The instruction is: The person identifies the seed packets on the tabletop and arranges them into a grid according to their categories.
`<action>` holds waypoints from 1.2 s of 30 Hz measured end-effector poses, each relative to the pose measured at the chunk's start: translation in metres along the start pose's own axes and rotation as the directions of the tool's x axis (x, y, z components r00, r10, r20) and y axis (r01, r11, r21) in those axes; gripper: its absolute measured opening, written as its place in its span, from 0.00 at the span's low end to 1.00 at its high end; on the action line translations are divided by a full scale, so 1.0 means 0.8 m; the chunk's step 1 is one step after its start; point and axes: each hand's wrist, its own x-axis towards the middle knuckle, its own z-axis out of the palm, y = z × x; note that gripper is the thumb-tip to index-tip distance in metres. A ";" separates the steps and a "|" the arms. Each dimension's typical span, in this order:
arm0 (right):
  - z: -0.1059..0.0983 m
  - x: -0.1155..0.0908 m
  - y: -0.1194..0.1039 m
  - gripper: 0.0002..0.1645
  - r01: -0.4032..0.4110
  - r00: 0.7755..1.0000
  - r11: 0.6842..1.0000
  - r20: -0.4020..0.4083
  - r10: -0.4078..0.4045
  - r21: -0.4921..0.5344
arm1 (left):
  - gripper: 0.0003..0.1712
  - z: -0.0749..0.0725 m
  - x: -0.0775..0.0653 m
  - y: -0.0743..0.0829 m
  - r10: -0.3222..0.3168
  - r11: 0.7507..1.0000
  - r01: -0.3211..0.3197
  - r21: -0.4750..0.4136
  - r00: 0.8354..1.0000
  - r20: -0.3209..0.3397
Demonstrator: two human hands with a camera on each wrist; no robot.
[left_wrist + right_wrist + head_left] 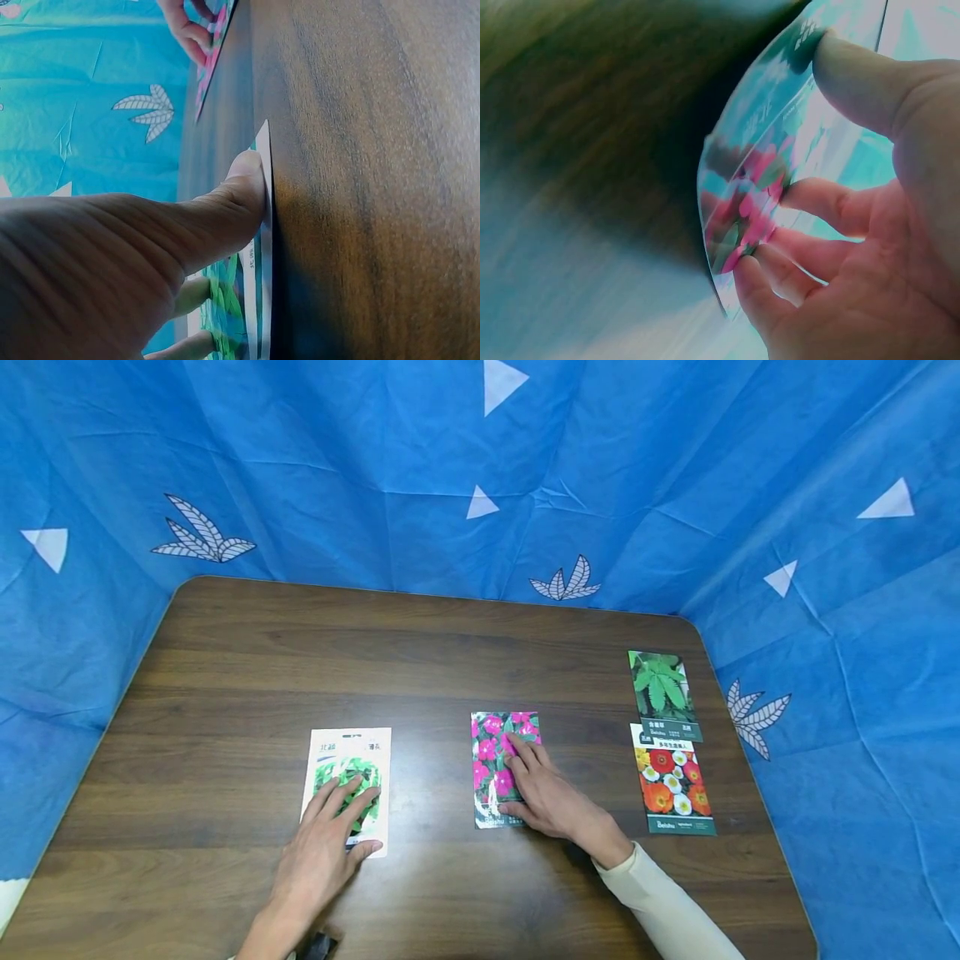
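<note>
My left hand (318,847) rests on a white seed packet (350,739) with a green leafy picture, fingers spread over its face. In the left wrist view the thumb (244,180) presses near the packet's edge. My right hand (551,797) touches a seed packet with pink flowers (487,747), its fingertips on the picture and its thumb by the lower printed band. The right wrist view shows this flower packet (754,199) bowed slightly under the fingers, with a dark shadow along its edge. Each hand partly covers its packet.
At the right of the wooden table (420,660) lie a green-leaf packet (662,689) and a packet with red, orange and white flowers (675,785), the first overlapping the second's top. Blue cloth (337,468) hangs around the far and side edges. A small black object (321,946) shows beside the left wrist.
</note>
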 end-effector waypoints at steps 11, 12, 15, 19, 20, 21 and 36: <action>0.005 0.005 -0.013 0.39 0.018 1.000 0.999 0.005 -0.018 -0.030 | 0.42 0.002 -0.001 0.000 0.004 1.000 -0.004 -0.012 1.000 -0.013; 0.005 0.005 -0.014 0.39 0.022 1.000 0.999 0.005 -0.022 -0.031 | 0.42 0.002 -0.001 0.000 0.003 1.000 -0.004 -0.012 1.000 -0.012; 0.004 0.008 -0.017 0.39 0.031 0.999 0.999 0.010 -0.031 -0.031 | 0.42 0.001 -0.001 0.000 -0.001 1.000 0.001 -0.016 1.000 -0.008; 0.005 0.010 -0.020 0.40 0.034 0.999 0.999 0.021 -0.033 -0.041 | 0.42 0.000 0.000 0.001 -0.006 1.000 0.006 -0.014 1.000 0.000; 0.006 0.011 -0.021 0.40 0.036 0.999 0.999 0.024 -0.035 -0.040 | 0.42 0.000 0.000 0.001 -0.007 1.000 0.007 -0.014 1.000 0.001; 0.006 0.011 -0.022 0.40 0.037 0.999 0.998 0.028 -0.036 -0.043 | 0.42 0.000 0.000 0.001 -0.007 1.000 0.007 -0.013 1.000 0.000; 0.012 0.014 -0.035 0.43 0.012 0.996 0.999 0.093 -0.009 -0.032 | 0.42 0.003 0.002 0.000 0.021 1.000 -0.022 -0.016 0.999 -0.026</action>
